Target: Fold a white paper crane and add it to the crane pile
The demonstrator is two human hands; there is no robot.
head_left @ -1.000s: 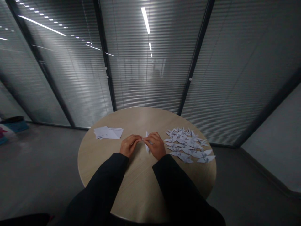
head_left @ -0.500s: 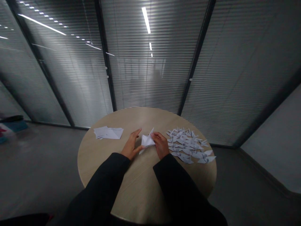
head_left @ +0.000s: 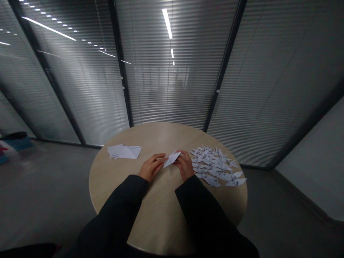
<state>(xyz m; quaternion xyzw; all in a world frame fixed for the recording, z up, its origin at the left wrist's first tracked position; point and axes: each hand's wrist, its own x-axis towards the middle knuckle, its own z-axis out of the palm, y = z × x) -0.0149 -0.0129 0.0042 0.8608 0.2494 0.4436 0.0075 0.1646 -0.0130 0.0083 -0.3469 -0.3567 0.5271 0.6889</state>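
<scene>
Between my hands, over the middle of the round wooden table (head_left: pixel 158 132), is a folded piece of white paper (head_left: pixel 172 159), now a narrow slanted shape. My right hand (head_left: pixel 185 165) grips its right side, thumb and fingers pinched together. On the other side, my left hand (head_left: pixel 151 167) has its fingers drawn together at the paper's left edge, pinching it. Just right of my right hand lie many folded white paper cranes (head_left: pixel 212 165), laid out in rows with wings spread.
A loose stack of white paper sheets (head_left: pixel 127 152) lies at the table's left. Behind the table stands a glass partition with blinds (head_left: pixel 172 104). On the floor at far left is a blue box (head_left: pixel 18 142) with a dark top.
The paper has turned from a wide, open shape to a flatter, narrower one. My left hand's spread fingers have closed in on its left edge. My right hand keeps its hold.
</scene>
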